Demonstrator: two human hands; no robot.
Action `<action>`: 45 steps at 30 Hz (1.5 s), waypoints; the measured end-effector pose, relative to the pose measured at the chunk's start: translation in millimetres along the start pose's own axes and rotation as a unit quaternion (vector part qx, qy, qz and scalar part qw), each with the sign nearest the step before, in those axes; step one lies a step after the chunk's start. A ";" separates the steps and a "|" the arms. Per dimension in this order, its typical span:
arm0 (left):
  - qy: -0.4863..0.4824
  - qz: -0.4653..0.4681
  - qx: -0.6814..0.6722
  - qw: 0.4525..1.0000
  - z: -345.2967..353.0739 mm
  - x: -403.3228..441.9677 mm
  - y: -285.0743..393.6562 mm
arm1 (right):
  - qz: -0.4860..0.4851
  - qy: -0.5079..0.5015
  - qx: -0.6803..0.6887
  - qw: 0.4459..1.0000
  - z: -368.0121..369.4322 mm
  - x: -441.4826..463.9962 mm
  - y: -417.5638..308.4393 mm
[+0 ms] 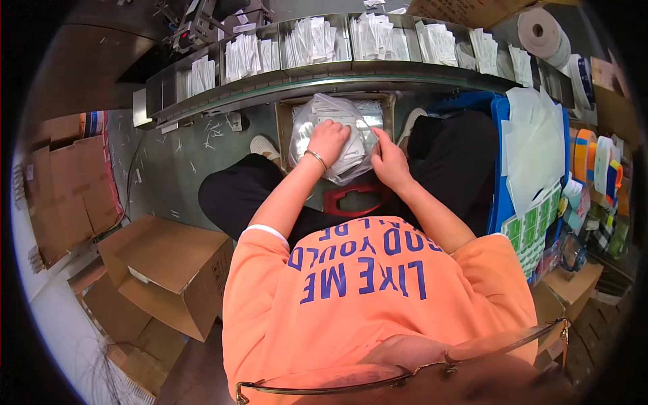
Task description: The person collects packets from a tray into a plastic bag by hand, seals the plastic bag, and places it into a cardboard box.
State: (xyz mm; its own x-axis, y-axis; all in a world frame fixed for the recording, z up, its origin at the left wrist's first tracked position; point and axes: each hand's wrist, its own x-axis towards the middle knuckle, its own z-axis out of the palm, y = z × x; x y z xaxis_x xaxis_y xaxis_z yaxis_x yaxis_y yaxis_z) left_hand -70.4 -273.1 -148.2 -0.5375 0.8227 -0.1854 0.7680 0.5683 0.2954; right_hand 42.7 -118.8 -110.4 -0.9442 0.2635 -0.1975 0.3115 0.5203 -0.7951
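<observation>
A clear plastic bag full of slim white paper packets rests in an open cardboard box between my legs. My left hand, with a bracelet at the wrist, is at the bag with its fingers curled down onto the packets. The fingertips are partly hidden there. At the bag's right edge, my right hand is closed, with thumb and forefinger pinching the plastic.
Beyond the box runs a metal trough whose compartments hold upright white packets. A blue crate with white sheets stands right. Cardboard boxes lie left. A red, curved object sits near my lap.
</observation>
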 end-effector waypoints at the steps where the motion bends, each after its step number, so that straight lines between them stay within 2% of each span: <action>1: -0.001 0.001 0.000 1.000 0.7 -1.0 2.9 | 0.001 0.001 0.000 1.000 0.0 -0.3 0.6; 3: 0.107 -0.048 -0.037 0.992 3.9 -7.8 14.1 | -0.014 0.007 0.010 1.000 0.8 -0.7 1.6; 5: 0.109 -0.081 -0.029 0.990 24.7 -13.4 34.3 | -0.011 0.000 0.013 1.000 1.5 -0.9 -0.1; 6: 0.151 -0.066 0.027 0.986 30.1 -17.5 41.3 | -0.010 -0.006 0.015 1.000 1.7 0.3 -1.3; 7: 0.153 -0.068 0.028 0.986 35.3 -16.6 38.3 | -0.013 -0.006 0.015 1.000 3.0 1.2 -0.9; 9: 0.043 -0.102 0.031 0.993 43.3 -12.3 31.6 | -0.040 0.009 0.001 0.999 5.8 0.5 2.8; 13: -0.082 -0.033 -0.058 0.994 19.4 -6.4 1.9 | -0.013 -0.012 0.024 1.000 0.6 0.1 1.4; 18: -0.054 0.008 -0.048 0.997 1.3 -8.5 -12.6 | -0.016 -0.008 0.029 0.999 -0.4 2.2 -1.6; 20: 0.015 -0.027 0.053 0.998 -9.7 -12.3 2.8 | -0.011 -0.009 0.031 0.999 -1.0 2.6 -0.9; 23: -0.029 -0.065 0.033 0.997 -24.8 -16.0 38.6 | -0.013 -0.017 0.034 0.999 1.0 2.1 -2.5; 24: -0.012 -0.064 0.092 0.994 -1.1 -18.7 40.3 | -0.016 -0.020 0.034 0.999 1.5 2.0 -3.3; 25: -0.010 -0.065 0.093 0.993 18.9 -20.2 38.0 | -0.018 -0.020 0.033 0.999 2.8 0.5 -3.5; 27: 0.094 -0.081 0.161 0.979 40.8 -20.0 34.8 | -0.034 -0.028 0.007 0.999 5.8 -1.9 -2.0; 28: 0.047 -0.097 0.146 0.983 44.1 -18.1 30.3 | -0.035 -0.026 0.005 0.999 6.1 -0.1 -0.9; 33: 0.027 -0.093 0.180 0.979 33.3 -8.7 10.9 | -0.098 0.047 0.014 0.994 3.7 8.2 2.9; 36: 0.044 0.033 0.131 0.990 33.0 -14.7 9.8 | -0.052 0.054 0.072 0.995 -0.5 14.8 1.1; 38: -0.029 -0.004 0.129 0.991 41.8 -19.4 18.1 | -0.068 0.053 0.056 0.995 1.2 9.8 -2.8; 40: -0.030 -0.004 0.161 0.986 31.5 -15.5 20.1 | -0.085 0.053 0.038 0.994 1.0 10.8 -4.9; 42: -0.143 -0.042 0.083 0.985 18.7 -9.1 20.5 | -0.087 0.040 0.060 0.994 0.1 11.3 -6.2; 43: -0.144 -0.042 0.081 0.985 14.8 -11.3 24.3 | -0.086 0.038 0.059 0.994 0.9 10.4 -7.2; 45: -0.063 -0.063 0.136 0.987 4.8 -15.8 31.2 | -0.036 0.020 0.139 0.989 2.7 12.4 -9.9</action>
State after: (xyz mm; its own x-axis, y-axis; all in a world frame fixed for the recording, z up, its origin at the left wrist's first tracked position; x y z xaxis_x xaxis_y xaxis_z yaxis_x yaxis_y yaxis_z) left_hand -36.2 -268.3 -140.5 -0.5998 0.7314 -0.3245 0.7727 0.6348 0.0028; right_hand 27.6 -122.9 -106.5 -0.9565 0.2677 -0.1163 0.1967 0.2970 -0.9344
